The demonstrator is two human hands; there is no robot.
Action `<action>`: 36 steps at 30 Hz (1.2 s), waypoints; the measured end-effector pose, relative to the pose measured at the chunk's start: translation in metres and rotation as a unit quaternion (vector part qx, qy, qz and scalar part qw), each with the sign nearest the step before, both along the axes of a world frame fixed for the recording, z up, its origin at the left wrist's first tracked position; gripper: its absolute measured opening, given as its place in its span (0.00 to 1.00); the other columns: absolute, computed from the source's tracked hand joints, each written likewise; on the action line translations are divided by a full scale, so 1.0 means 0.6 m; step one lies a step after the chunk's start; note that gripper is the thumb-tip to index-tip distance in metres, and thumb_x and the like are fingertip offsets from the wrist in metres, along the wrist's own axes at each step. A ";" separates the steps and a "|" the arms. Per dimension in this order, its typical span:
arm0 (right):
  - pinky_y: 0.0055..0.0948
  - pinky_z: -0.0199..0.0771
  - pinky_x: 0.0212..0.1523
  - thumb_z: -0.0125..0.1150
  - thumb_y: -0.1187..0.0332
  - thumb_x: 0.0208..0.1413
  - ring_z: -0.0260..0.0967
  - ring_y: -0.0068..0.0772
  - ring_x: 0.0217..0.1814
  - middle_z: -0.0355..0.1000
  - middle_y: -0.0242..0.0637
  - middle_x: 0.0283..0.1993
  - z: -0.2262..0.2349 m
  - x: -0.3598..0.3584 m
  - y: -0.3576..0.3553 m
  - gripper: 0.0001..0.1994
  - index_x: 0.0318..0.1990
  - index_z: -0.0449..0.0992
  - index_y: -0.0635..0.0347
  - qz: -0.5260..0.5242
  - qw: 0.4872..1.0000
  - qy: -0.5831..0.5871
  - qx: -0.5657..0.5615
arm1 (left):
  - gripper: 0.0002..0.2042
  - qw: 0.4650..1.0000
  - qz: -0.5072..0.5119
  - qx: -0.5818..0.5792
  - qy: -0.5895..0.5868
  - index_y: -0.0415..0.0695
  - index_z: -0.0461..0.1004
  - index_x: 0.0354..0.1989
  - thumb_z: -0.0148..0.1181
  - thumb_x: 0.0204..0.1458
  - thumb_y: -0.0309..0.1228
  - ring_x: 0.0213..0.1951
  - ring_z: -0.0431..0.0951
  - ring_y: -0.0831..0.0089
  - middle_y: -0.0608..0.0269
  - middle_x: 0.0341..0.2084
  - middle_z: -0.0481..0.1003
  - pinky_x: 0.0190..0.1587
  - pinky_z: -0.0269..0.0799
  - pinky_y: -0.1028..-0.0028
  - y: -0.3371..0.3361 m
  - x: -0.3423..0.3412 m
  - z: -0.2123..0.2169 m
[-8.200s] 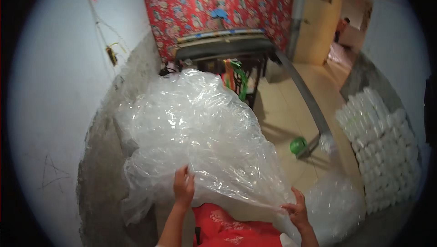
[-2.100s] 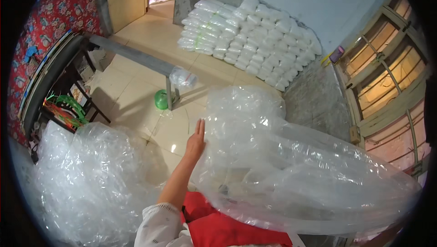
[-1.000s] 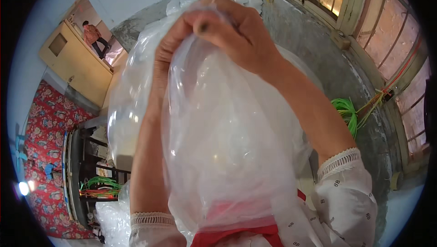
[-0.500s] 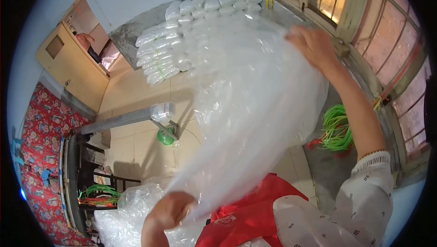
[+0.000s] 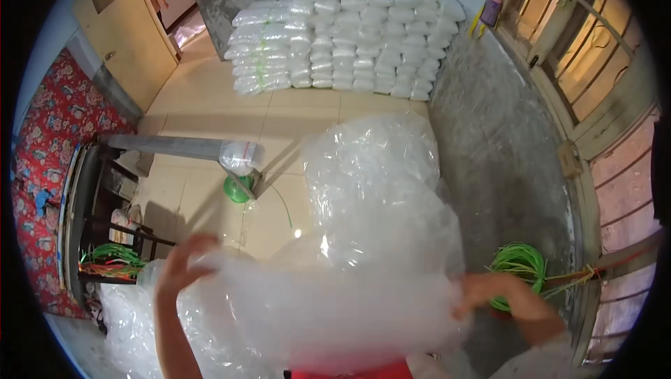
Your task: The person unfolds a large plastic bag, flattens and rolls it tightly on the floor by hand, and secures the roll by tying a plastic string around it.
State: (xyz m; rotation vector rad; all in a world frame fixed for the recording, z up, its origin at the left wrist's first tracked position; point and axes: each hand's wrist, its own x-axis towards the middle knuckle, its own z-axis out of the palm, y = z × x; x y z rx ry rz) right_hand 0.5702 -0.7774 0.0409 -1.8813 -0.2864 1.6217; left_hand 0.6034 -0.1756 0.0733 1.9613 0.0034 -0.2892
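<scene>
Clearly the big clear plastic bag [image 5: 363,267] fills the middle of the view, ballooning from six o'clock up toward the centre. It looks very light, soft and floppy, crinkled all over and glossy enough to be slippery, so I judge it holds best by bunching a fold near its edges rather than pressing on the puffed middle (which would just give way).

At seven o'clock the left hand [image 5: 183,261] is raised on an upright forearm, fingers spread and curled onto the bag's left edge, pinching film loosely rather than clenching it. At four o'clock the right hand [image 5: 500,294] reaches in from the lower right with its sleeve behind it, fingers closed into the bag's right edge. Both hands sit at about the same height, stretching the bag between them.

Just behind the right hand lies a coil of green cord [image 5: 518,271]. More loose plastic [image 5: 133,316] is heaped at eight o'clock. Farther off, toward ten o'clock, a metal bar [image 5: 175,147] carries a small tied bag [image 5: 242,157]. At twelve o'clock, white packed sacks [image 5: 349,33] are stacked against the wall.
</scene>
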 end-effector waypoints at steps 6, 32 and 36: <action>0.46 0.67 0.63 0.53 0.79 0.55 0.71 0.52 0.61 0.71 0.54 0.61 -0.024 0.543 -0.092 0.28 0.66 0.67 0.62 -0.215 0.519 -0.804 -0.193 | 0.18 0.730 0.294 0.299 -0.539 0.40 0.76 0.51 0.63 0.49 0.20 0.52 0.77 0.59 0.55 0.47 0.79 0.57 0.71 0.66 -0.138 0.340 0.041; 0.45 0.66 0.59 0.60 0.79 0.51 0.65 0.57 0.59 0.67 0.53 0.53 -1.262 0.343 -0.297 0.19 0.52 0.68 0.68 -0.088 0.828 -0.502 -0.232 | 0.22 0.941 0.206 0.090 0.254 0.33 0.69 0.51 0.66 0.48 0.24 0.53 0.72 0.43 0.40 0.48 0.71 0.57 0.70 0.55 -0.467 0.038 -1.458; 0.44 0.64 0.65 0.61 0.76 0.51 0.62 0.58 0.65 0.66 0.55 0.58 -1.381 0.309 -0.299 0.22 0.55 0.67 0.69 -0.033 0.835 -0.502 -0.223 | 0.30 0.963 0.195 0.151 0.106 0.35 0.66 0.62 0.67 0.50 0.28 0.61 0.68 0.45 0.37 0.59 0.66 0.63 0.67 0.57 -0.424 -0.035 -1.521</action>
